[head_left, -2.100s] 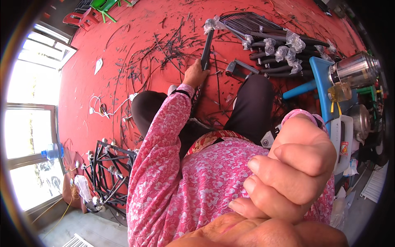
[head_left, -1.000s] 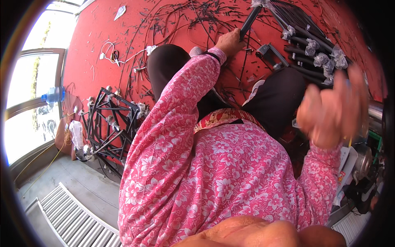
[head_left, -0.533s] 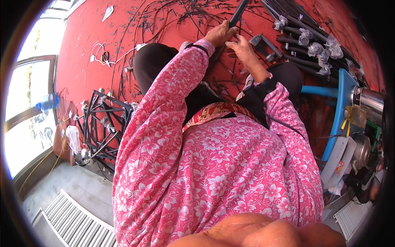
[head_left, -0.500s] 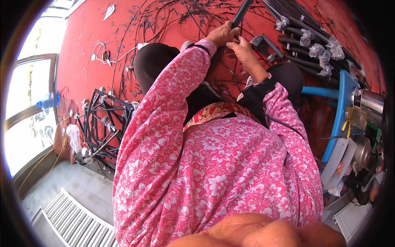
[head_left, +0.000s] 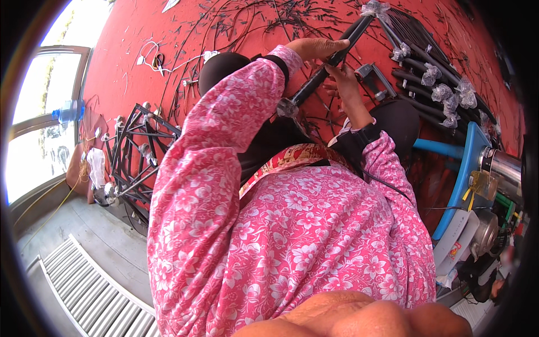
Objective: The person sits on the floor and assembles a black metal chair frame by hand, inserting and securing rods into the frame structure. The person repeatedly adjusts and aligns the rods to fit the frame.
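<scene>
A long bundle of black tubes (head_left: 310,85) slants up and to the right in front of me, with clear plastic wrapped round its far end and its near end. My left hand (head_left: 315,49) is closed on it from the left, one digit stretched across the top; its other fingers are mostly hidden. Below and to the right, my right hand (head_left: 346,85) has its fingers apart, one fingertip touching the tubes' underside. Beside that hand on the red floor lies a grey metal clamp-like tool (head_left: 375,78).
More black tubes with plastic-wrapped ends (head_left: 432,84) are stacked at right. A blue stool (head_left: 469,151) holds a metal kettle (head_left: 486,235). Black strips and cords litter the red floor (head_left: 123,33). A black tube frame (head_left: 140,151) stands left, near a white slatted rack (head_left: 92,286).
The tube bundle has shifted so that both wrapped ends now show. My left hand has moved right along it, and the fingers of my right hand have spread. My view has tilted slightly.
</scene>
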Motion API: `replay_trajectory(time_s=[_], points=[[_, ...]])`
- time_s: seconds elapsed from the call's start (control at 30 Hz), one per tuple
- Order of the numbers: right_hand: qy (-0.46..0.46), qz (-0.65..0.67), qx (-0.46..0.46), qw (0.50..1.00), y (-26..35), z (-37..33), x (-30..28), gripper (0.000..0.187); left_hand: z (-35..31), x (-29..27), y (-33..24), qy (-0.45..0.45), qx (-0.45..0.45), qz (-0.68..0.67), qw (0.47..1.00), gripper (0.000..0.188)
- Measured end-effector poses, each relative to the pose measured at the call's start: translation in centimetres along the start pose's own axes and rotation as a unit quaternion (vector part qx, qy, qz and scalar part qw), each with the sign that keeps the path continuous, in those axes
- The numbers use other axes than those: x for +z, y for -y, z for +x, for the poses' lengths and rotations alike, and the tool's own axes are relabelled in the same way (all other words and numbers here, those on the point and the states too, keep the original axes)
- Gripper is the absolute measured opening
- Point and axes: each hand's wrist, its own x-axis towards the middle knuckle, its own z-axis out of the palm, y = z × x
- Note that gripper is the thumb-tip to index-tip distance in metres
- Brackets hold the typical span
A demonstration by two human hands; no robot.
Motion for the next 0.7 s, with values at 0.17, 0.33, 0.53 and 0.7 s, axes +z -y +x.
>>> replay_trajectory(time_s=[0.17, 0.33, 0.53, 0.7], points=[[-0.024, -0.046, 0.019, 0.998, -1.4, -0.7, 1.8, 0.072, -6.5, -0.1, -2.6, 0.056, 0.022, 0.025, 0.998, 0.073], [-0.049, -0.087, -0.001, 0.995, -1.5, -1.1, 1.8, 0.058, -13.6, -4.3, -1.5, -0.02, 0.312, 0.066, 0.948, 0.052], [-0.08, -0.144, -0.048, 0.985, -1.9, -0.7, 1.0, 0.033, -25.0, -8.9, 0.1, -0.368, 0.207, -0.125, 0.898, 0.041], [-0.087, -0.074, -0.051, 0.992, -1.4, 0.5, -0.9, 0.024, -28.2, -11.7, 7.8, -0.487, 0.16, -0.158, 0.844, 0.031]])
